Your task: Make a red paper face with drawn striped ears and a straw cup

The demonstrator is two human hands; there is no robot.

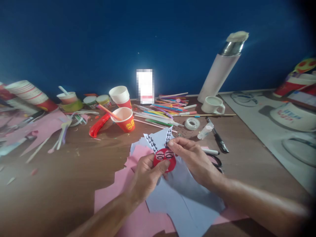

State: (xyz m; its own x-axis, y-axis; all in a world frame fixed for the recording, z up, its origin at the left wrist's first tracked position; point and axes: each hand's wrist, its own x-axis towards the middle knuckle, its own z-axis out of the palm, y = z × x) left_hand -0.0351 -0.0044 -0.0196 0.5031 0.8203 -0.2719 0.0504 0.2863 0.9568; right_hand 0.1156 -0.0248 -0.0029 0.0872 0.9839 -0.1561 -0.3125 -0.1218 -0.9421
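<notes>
Both my hands hold a small red paper disc [165, 159] with drawn eyes and white paper ears marked in black. My left hand [145, 177] pinches the disc's lower left edge, thumb across its front. My right hand [191, 158] pinches its upper right, by the white ear [169, 134]. The piece hovers over pale blue paper [182, 197] that lies on pink paper [116, 194] on the brown table [61, 177].
Behind stand a tipped red paper cup [125, 120] with a straw, stacked cups [120, 96], a red cutter [98, 125], coloured straws [165, 110], a tape roll [192, 123], a glue bottle [205, 131], a white mug [212, 105], a thermos [222, 67]. Scissors [217, 160] lie by my right wrist.
</notes>
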